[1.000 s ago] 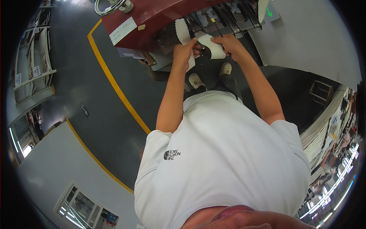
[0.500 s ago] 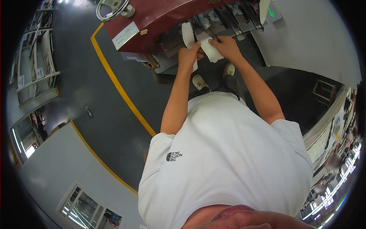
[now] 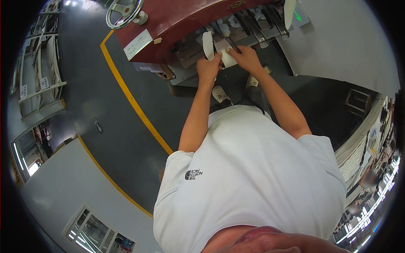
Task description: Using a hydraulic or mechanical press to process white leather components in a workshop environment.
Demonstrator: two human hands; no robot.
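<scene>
My left hand (image 3: 208, 69) is closed round a white, flat strip (image 3: 208, 44) with a toothed edge, whose rounded end stands up beyond the fingers. My right hand (image 3: 248, 59) pinches a second white, flat piece (image 3: 228, 57) with its thumb on top. That piece spans the gap between my hands, and my left thumb touches its near side. Both hands are at the front opening of a dark red machine (image 3: 177, 25). Dark metal guide arms (image 3: 255, 31) reach out of the opening beyond my right hand. The fingers' undersides are hidden.
A chrome handwheel (image 3: 123, 12) sits on the machine's left. To the right stands a grey panel (image 3: 337, 42). Yellow floor tape (image 3: 130, 95) runs along the left. White racks (image 3: 40, 71) stand at far left, and a small metal frame (image 3: 358, 101) lies at right.
My hands have drawn closer together. The white piece in my right hand has shifted toward the left hand and the opening, and less of it shows.
</scene>
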